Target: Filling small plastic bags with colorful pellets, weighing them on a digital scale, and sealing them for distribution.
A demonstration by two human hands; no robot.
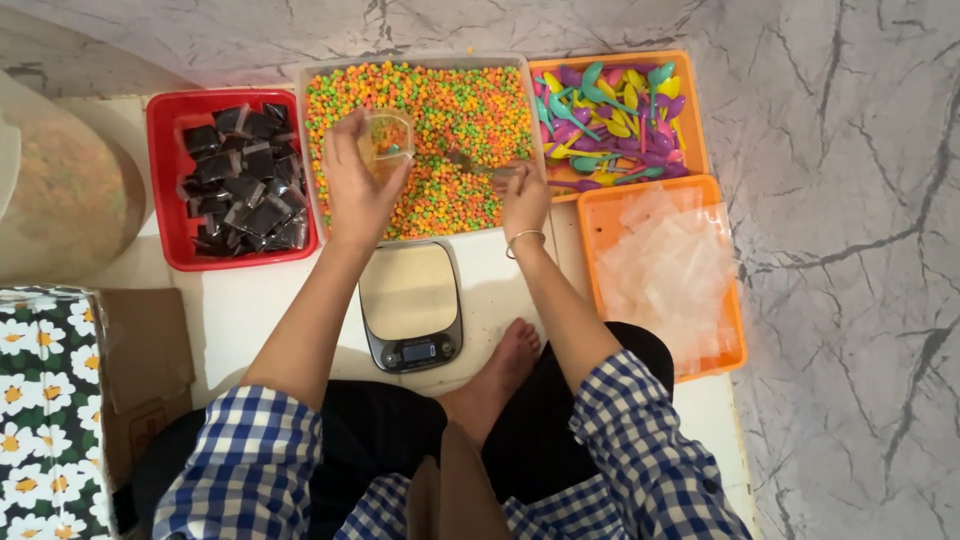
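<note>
My left hand (355, 190) holds a small clear plastic cup (385, 140) over a clear tray (312, 72) full of tiny orange, green and yellow balls. A little teal spoon lies inside the cup. My right hand (523, 198) grips a metal spoon (470, 163) whose bowl lies in the coloured balls. Just below both hands a small digital kitchen scale (410, 305) sits on the white mat, its steel platform bare.
A red tray (165, 180) of dark packets is at the left. An orange tray (690, 120) of coloured plastic spoons and another orange tray (735, 320) of clear pouches lie at the right. A large bag (60, 190), a floral box (45, 400) and my bare foot (500, 370) are near.
</note>
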